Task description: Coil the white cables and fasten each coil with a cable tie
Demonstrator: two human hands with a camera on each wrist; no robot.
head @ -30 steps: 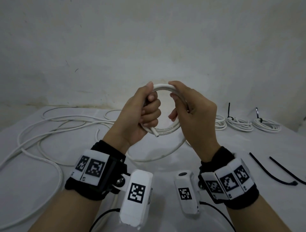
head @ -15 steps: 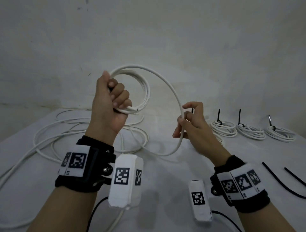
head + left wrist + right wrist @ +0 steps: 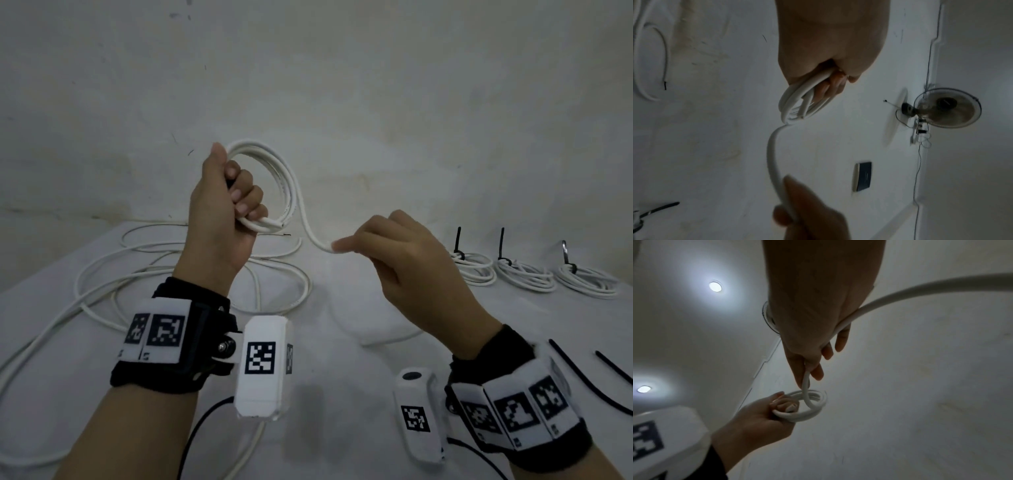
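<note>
1. While my left hand [image 3: 222, 212] grips the small coil [image 3: 274, 185] of white cable raised in front of the wall, fingers curled tight round its loops, I judge the winding step to be under way, with few turns made.
2. My right hand [image 3: 404, 260] pinches the running length of the cable [image 3: 310, 229] between thumb and fingertips, just right of the coil; the other fingers hang loosely curled.
3. Next, I reckon, the right hand must carry that length up and over to the left hand, laying another loop flat against the others without twisting, while the left thumb lifts briefly to take it in.
4. Much loose cable [image 3: 102, 284] lies on the table [image 3: 342, 370] at left, so many turns remain before tying.
5. Only the head view shows three tied coils [image 3: 527, 274] at far right and spare black cable ties [image 3: 582, 373] near my right wrist.
6. Only the right wrist view shows the cable running across the palm; the left wrist view shows the coil's cut end [image 3: 801, 116] and a wall fan [image 3: 947, 108].
</note>
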